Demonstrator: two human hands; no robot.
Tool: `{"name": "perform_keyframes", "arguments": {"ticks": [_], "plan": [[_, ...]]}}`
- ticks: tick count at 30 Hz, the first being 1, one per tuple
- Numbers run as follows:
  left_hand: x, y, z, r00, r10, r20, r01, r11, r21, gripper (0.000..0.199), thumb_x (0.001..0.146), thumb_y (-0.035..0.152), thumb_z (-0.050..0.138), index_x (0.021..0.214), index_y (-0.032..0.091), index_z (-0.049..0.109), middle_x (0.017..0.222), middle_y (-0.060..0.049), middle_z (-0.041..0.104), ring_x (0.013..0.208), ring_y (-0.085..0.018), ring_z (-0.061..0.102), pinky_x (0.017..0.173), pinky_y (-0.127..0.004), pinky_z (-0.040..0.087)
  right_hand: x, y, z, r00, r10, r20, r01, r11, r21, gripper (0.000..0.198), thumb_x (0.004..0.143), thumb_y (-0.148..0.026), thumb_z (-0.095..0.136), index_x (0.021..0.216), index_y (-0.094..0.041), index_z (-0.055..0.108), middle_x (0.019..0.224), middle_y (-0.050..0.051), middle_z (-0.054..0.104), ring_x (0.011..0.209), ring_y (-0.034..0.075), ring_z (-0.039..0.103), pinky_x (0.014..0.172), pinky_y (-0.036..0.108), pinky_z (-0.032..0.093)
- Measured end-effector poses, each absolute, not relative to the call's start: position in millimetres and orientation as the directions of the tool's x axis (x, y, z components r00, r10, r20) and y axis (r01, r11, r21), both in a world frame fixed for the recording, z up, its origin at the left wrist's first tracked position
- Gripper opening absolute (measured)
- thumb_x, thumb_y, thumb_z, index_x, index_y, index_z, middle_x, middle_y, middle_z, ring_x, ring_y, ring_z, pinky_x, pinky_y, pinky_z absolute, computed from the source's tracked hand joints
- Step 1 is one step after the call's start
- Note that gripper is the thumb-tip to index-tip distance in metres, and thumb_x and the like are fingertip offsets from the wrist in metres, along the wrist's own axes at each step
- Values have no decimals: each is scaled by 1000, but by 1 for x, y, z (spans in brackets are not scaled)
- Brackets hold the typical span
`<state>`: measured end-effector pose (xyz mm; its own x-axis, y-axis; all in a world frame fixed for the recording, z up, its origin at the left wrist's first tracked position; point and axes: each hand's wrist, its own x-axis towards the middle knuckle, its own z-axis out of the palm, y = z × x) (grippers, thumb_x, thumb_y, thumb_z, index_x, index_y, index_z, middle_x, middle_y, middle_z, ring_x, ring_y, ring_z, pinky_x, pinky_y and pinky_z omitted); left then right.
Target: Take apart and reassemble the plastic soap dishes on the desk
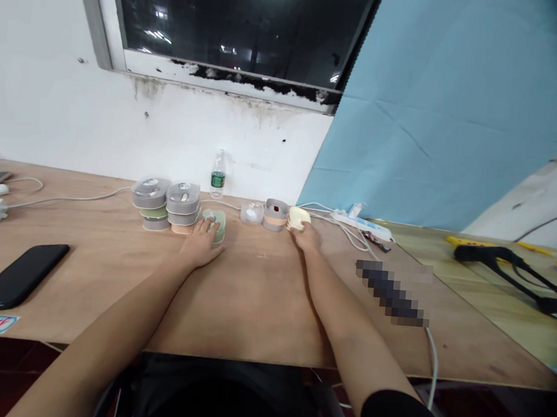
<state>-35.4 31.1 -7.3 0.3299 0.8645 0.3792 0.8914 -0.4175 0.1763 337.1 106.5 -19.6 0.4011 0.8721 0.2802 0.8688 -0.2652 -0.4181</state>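
Observation:
My left hand [199, 246] lies over the near left edge of a light green container [220, 228] with a clear top. Its fingers are stretched out and the thumb points right, apart from the fingers. My right hand [307, 238] grips the near side of a small stack of cream-coloured dishes [299, 217]; the thumb and some fingertips are hidden. Just left of that stack stands a grey open container [276, 208] with a beige band. A clear lid or tub [252, 212] sits between it and the green container.
Two stacks of lidded grey containers, a left stack [151, 192] and a right stack [184, 198], stand left of my left hand. Behind is a plastic bottle [218, 177]. A power strip [364, 225] with cables lies right; a black phone [17, 276] lies left.

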Motion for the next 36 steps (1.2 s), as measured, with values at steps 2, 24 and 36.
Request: {"name": "perform_keyframes", "arguments": {"ticks": [2,24,36], "plan": [[-36,31,-8,329,865,380,892,-416,177,73,82,54,54,141,16,37,151,-17,29,141,-36,21,111,-51,28,338,106,-20,384,876,292,881,-252,-401,57,79,-48,59,129,-20,53,120,13,62,109,30,57,92,38,41],[-35,29,-4,326,869,373,893,-413,181,72,81,53,54,140,14,39,150,-18,31,139,-37,24,112,-50,26,338,89,-18,430,838,336,838,-231,-494,42,79,-19,53,120,-19,60,113,12,60,110,25,54,97,34,40],[-34,28,-4,324,875,359,897,-405,179,73,82,53,54,141,15,36,151,-18,30,139,-38,24,110,-52,27,345,106,-23,373,847,379,827,-118,-550,55,77,-20,50,132,-15,52,129,11,56,115,24,52,101,33,38]]}}
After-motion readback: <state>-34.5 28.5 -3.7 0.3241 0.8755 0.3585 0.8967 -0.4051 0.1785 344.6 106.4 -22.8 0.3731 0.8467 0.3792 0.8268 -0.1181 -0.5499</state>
